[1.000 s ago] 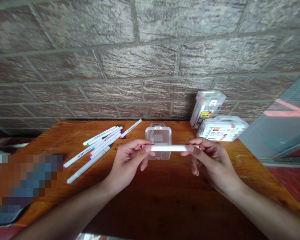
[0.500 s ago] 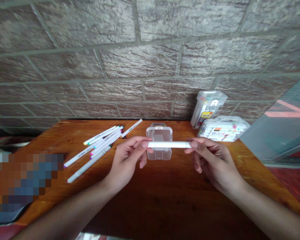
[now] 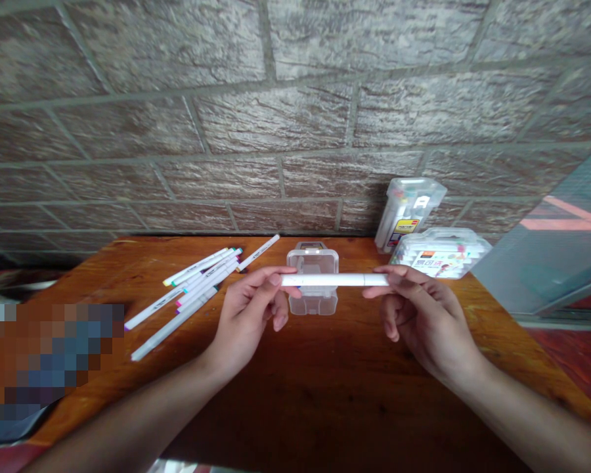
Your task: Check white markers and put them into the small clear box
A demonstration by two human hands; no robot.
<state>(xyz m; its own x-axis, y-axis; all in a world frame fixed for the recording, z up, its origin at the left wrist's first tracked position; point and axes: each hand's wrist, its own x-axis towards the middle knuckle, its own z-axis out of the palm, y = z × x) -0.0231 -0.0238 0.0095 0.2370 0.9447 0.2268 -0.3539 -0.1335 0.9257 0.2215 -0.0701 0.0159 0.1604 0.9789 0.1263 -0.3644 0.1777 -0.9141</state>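
A white marker (image 3: 332, 280) is held level in the air between my two hands. My left hand (image 3: 250, 309) pinches its left end between thumb and fingers. At the other end, my right hand (image 3: 421, 309) grips it the same way. Behind the marker, partly covered by it, stands a clear plastic case (image 3: 313, 305) with its lid open. To the left of my left hand lie several loose white markers (image 3: 197, 276) with coloured ends, in a slanting pile on the wooden table (image 3: 320, 394).
At the back right, an upright clear case (image 3: 408, 213) of markers stands beside a lower carry case (image 3: 440, 254) also filled with markers. A brick wall (image 3: 276, 118) runs along the table's back edge. A blurred-out patch (image 3: 49, 361) covers the left side.
Both hands have spread slightly apart along the marker, so more of its length shows between them. The cases and the loose markers stay where they were.
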